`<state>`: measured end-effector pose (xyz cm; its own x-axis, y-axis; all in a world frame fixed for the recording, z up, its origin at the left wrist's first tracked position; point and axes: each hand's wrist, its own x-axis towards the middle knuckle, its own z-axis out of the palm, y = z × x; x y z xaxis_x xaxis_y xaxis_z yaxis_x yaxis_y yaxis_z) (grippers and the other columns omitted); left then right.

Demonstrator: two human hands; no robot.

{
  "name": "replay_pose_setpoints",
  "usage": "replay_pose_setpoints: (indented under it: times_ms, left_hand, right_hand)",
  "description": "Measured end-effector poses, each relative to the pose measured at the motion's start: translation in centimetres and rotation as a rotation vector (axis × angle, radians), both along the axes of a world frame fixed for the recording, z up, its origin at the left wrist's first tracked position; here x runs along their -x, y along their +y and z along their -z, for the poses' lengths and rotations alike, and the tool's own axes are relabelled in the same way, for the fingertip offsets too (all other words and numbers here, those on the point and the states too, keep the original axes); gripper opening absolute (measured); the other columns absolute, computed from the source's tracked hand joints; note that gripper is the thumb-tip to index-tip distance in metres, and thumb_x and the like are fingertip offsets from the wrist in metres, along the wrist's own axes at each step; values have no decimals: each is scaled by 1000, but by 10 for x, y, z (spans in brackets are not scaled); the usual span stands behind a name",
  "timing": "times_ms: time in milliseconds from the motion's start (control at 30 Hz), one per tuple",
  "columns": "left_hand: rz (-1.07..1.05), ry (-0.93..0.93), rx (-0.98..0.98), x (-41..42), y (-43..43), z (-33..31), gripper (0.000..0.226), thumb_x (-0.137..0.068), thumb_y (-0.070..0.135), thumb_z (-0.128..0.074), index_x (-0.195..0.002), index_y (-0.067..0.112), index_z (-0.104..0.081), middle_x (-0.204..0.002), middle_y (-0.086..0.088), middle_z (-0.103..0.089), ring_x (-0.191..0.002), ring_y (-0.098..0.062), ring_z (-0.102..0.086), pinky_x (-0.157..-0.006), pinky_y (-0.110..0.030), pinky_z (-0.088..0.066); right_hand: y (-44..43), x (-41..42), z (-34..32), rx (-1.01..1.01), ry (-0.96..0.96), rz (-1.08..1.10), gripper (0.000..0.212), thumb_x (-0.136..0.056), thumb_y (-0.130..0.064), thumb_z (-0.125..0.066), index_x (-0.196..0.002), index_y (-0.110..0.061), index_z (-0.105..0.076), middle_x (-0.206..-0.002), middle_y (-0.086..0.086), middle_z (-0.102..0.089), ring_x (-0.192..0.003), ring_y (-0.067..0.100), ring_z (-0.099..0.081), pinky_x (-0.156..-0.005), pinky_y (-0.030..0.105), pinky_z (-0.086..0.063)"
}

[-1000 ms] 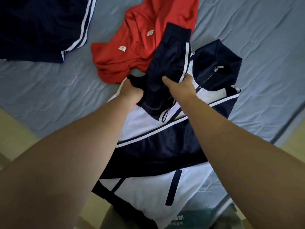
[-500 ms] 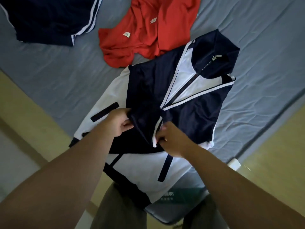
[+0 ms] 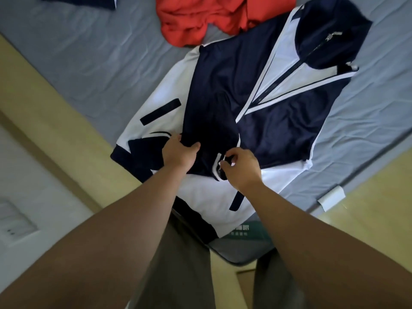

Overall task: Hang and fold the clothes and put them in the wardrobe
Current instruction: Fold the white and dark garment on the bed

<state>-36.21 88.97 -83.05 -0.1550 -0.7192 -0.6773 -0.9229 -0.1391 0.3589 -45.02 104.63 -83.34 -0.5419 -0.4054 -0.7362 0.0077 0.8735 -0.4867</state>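
Navy and white jacket [image 3: 256, 112] lies flat on the grey bed [image 3: 89, 52], left hand [image 3: 178, 152] grips its folded sleeve [image 3: 209, 130], right hand [image 3: 242, 168] pinches the cuff, red shirt [image 3: 200, 16] beyond.

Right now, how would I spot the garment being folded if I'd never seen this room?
Start at the blue-grey bed sheet and find the crumpled red garment toward its far side. Just nearer lies the jacket, spread flat. Only it mixes navy with white panels and has a zipped collar.
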Motion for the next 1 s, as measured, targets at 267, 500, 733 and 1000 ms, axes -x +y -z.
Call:
replay_pose_setpoints:
  times_ms: [267,500,733,1000]
  left_hand:
    - [-146,9,76,-36,15,-8,43,-79,27,-83,-103,22,-48,-96,6,-60,-67,2,-53,-40,-8,-37]
    - [-210,-15,-111,-65,30,-5,49,-77,18,-81,-111,17,-47,-94,3,-62,-76,-6,-58,-57,-13,-41]
    - [-604,123,-345,-82,22,-13,20,-96,26,-58,-87,11,-68,-67,-5,-73,-70,-29,-74,-81,-50,-61]
    - [98,-153,-315,-103,26,-22,35,-85,13,-67,-115,10,-50,-106,-8,-63,-100,-27,-63,-75,-30,-48]
  right_hand:
    - [3,-18,-9,66,-264,349,50,-84,-51,-74,-122,-27,-51,-89,-13,-71,-91,10,-68,-80,28,-53]
    - [-38,-10,-14,35,-522,779,30,-81,-4,-70,-101,-25,-61,-65,-5,-58,-49,8,-51,-43,21,-36]
    - [-2,-37,-38,173,-201,-318,43,-80,14,-54,-92,-18,-80,-96,3,-55,-79,20,-58,-78,25,-49]
    - [16,-77,-33,-176,-375,-705,53,-84,1,-50,-128,-23,-70,-139,6,-54,-125,24,-53,-108,26,-38]
